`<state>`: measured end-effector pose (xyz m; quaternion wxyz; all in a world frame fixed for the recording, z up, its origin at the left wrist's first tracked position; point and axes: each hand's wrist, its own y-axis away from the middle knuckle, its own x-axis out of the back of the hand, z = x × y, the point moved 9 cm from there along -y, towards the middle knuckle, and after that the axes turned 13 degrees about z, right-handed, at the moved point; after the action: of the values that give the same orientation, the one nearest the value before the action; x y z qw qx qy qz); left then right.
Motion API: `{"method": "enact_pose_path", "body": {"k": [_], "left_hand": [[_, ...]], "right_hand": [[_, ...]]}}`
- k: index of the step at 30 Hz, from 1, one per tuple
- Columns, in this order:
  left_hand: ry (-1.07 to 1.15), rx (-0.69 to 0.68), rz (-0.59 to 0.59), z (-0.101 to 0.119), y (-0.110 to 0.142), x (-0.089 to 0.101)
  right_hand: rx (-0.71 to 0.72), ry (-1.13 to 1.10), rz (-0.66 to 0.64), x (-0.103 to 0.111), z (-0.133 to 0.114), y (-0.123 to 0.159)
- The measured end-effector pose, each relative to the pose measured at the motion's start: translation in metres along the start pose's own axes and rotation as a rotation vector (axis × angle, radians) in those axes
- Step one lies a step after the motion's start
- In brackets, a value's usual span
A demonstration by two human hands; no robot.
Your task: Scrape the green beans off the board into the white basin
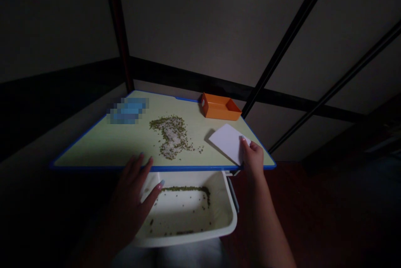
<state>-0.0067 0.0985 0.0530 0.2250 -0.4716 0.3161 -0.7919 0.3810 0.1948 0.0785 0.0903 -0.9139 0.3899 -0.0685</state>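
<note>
My right hand [253,157] grips a flat white card [227,142] by its near right corner, over the right part of the table. My left hand [136,188] has its fingers spread, with the fingertips at the table's front edge and the thumb over a white plastic tub [232,226]. On the pale tabletop lies a loose pile of small green beans mixed with white grains [172,134]. A few stray beans are scattered to its right. Inside the tub, more green beans [184,188] line the far side, with some strewn over its bottom.
An orange open box [221,109] stands at the table's back right. A blurred blue item [128,110] lies at the back left. The table [94,146] has a blue rim, and a panelled wall [194,29] rises behind it. The tub sits below the front edge.
</note>
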Motion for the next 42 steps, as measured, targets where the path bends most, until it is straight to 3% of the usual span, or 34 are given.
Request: {"method": "enact_pose_path", "body": {"k": [4,14,18,26,31,37,42], "left_hand": [[0.006,-0.019,0.004,0.003,-0.001,0.002],[0.034,0.045,-0.016,-0.003,0.000,0.000],[0.036,0.059,-0.036,-0.003,0.000,0.000],[0.029,0.060,-0.037,-0.001,-0.003,0.001],[0.034,0.066,-0.033,-0.002,-0.002,0.000],[0.031,0.042,-0.033,-0.002,0.000,0.000],[0.038,0.045,-0.027,-0.003,-0.001,0.000]], "right_hand": [[-0.040,-0.018,-0.069,-0.006,0.001,0.003],[-0.010,0.027,-0.101,-0.010,-0.001,0.007],[0.033,0.048,-0.056,-0.005,-0.001,0.004],[-0.023,-0.043,0.050,0.005,0.005,0.002],[0.078,0.054,-0.047,-0.005,-0.009,0.008],[0.237,0.281,0.077,0.000,-0.018,-0.002],[0.325,0.345,0.136,-0.001,-0.023,-0.012]]}}
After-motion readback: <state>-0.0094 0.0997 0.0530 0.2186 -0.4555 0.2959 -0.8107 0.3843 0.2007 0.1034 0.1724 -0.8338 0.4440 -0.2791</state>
